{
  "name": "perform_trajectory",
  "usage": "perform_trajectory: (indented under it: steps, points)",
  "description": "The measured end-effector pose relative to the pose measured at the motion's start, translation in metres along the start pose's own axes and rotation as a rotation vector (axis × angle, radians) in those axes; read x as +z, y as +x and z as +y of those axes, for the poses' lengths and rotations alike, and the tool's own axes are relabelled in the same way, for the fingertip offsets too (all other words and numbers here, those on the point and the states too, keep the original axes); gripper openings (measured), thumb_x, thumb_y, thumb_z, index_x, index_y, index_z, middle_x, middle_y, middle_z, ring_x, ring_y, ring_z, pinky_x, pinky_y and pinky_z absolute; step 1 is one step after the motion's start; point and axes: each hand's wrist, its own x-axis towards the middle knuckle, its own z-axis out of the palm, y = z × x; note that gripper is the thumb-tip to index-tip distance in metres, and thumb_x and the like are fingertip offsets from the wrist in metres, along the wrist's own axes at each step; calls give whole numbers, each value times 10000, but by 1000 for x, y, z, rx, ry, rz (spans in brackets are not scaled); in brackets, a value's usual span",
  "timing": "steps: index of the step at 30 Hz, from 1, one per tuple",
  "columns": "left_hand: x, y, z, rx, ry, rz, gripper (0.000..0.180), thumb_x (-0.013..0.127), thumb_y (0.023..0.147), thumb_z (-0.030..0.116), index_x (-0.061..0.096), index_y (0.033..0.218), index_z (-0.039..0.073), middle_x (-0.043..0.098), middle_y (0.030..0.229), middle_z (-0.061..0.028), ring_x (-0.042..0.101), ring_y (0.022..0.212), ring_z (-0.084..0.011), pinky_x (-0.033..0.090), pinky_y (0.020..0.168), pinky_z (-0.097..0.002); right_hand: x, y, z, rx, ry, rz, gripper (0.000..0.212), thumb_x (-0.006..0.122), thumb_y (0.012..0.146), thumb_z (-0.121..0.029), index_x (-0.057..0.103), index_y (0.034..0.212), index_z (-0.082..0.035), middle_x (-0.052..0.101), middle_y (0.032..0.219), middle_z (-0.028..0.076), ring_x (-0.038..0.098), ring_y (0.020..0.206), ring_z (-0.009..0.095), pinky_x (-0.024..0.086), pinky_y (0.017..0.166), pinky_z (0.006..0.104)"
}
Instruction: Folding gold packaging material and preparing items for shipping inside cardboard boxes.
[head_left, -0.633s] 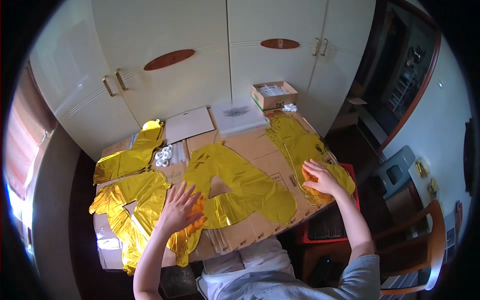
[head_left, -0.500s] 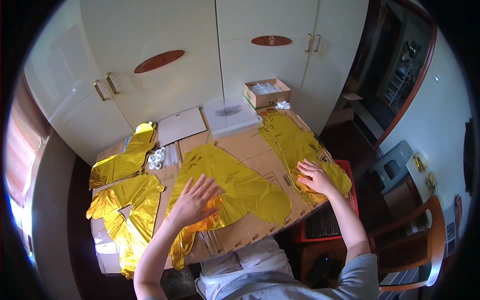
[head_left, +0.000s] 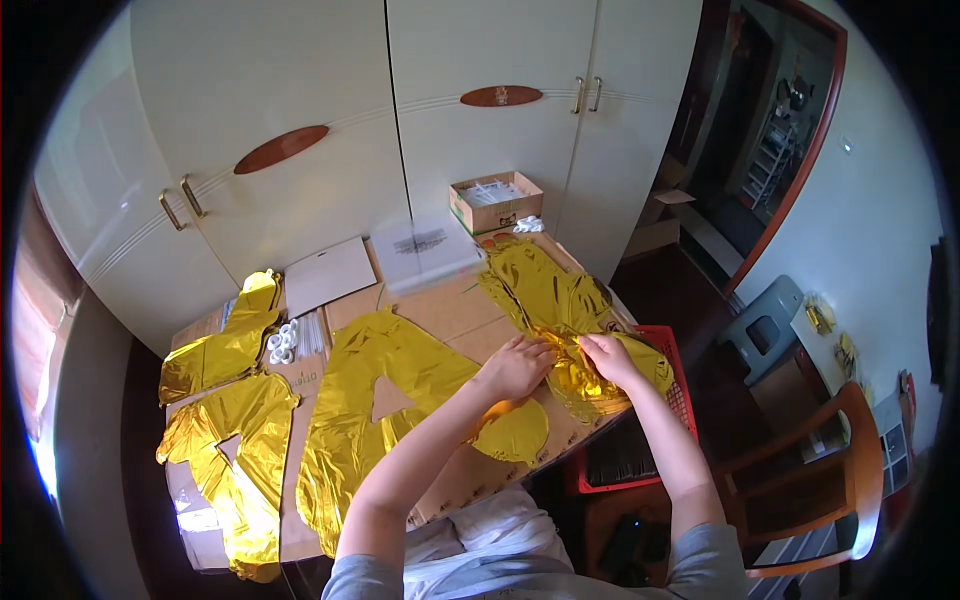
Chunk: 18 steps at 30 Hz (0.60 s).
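Observation:
My left hand (head_left: 518, 367) and my right hand (head_left: 608, 358) are close together over a stack of flat gold foil balloons (head_left: 545, 283) at the table's right end. Both have their fingers closed on the crinkled foil, which bunches up between them. Beneath my left forearm lies a large letter-shaped foil balloon (head_left: 340, 385) with a triangular hole, spread flat and partly covered by the arm. Two more gold foil balloons lie on the left: one nearer (head_left: 255, 420) with a small hole, one farther back (head_left: 225, 340).
Cardboard (head_left: 460, 320) covers the table. Along its back are white rolls (head_left: 283, 342), a grey-white board (head_left: 328, 275), a clear plastic stack (head_left: 425, 255) and a box of white sticks (head_left: 495, 203). A red basket (head_left: 680, 385) and a wooden chair (head_left: 850, 480) stand right.
My left hand has crossed from the middle balloon to the right-hand stack. My right hand has gone from lying spread on the foil to gripping it. The view has shifted right.

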Motion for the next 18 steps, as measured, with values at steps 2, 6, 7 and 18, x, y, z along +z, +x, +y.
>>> perform_trajectory:
  steps: [2,6,7,18]
  points:
    - [2,18,-1,-40,25,-79,355,507,945,292,589,1209,70,594,1261,-137,519,1230,-296,359,1071,-445,-8,4,9,-15,179,19,359,517,1011,-310,646,1007,26,622,897,-46,522,812,52,451,763,234]
    - [8,44,-14,-144,151,-176,531,491,931,467,514,1332,121,464,1423,-147,402,1340,-330,289,1111,-508,-32,20,20,20,380,0,344,548,993,-328,661,1057,-10,643,935,-33,550,832,41,458,772,230]
    - [7,47,-15,-178,185,-207,585,487,909,524,485,1363,154,414,1457,-150,356,1361,-358,257,1115,-540,-35,23,15,42,420,14,362,547,992,-343,662,1053,-5,646,938,-27,555,840,49,455,785,232]
    - [-9,65,-15,-348,244,-456,876,448,707,874,272,1468,479,142,1587,-173,141,1408,-531,193,1088,-676,-132,80,-17,90,990,277,402,567,965,-389,600,1180,-51,656,1064,68,633,947,187,528,801,342]
